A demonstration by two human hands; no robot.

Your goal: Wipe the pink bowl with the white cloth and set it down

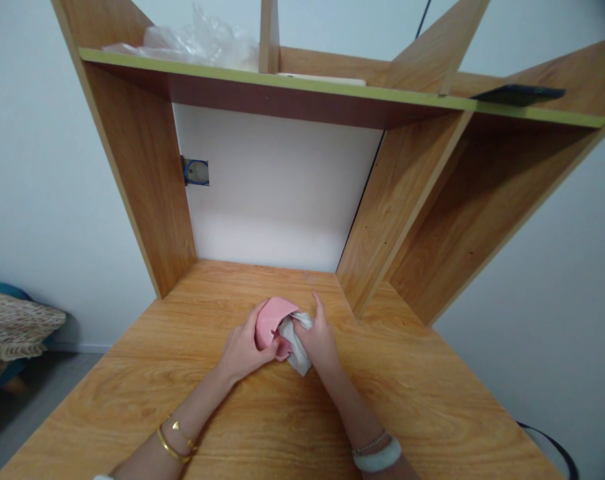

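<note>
My left hand (243, 348) is closed around a shiny pink container (274, 316) just above the wooden desk top. The container lies tilted, with its mouth turned to the right and its rim looking uneven; its exact kind I cannot make out. In my right hand (320, 345) is a crumpled white cloth (298, 352), perhaps tissue, pinched at the mouth of the container. Part of the cloth sits inside the opening and part hangs below it. The right index finger points up, away from the cloth, and the fingertips inside the mouth are hidden.
Around the desk top (262, 420) rise wooden uprights and a shelf (322, 87). On the shelf lie clear plastic wrapping (207, 43), a flat white item (327, 79) and a dark flat item (522, 94). An uncovered socket box (197, 172) is in the back wall.
</note>
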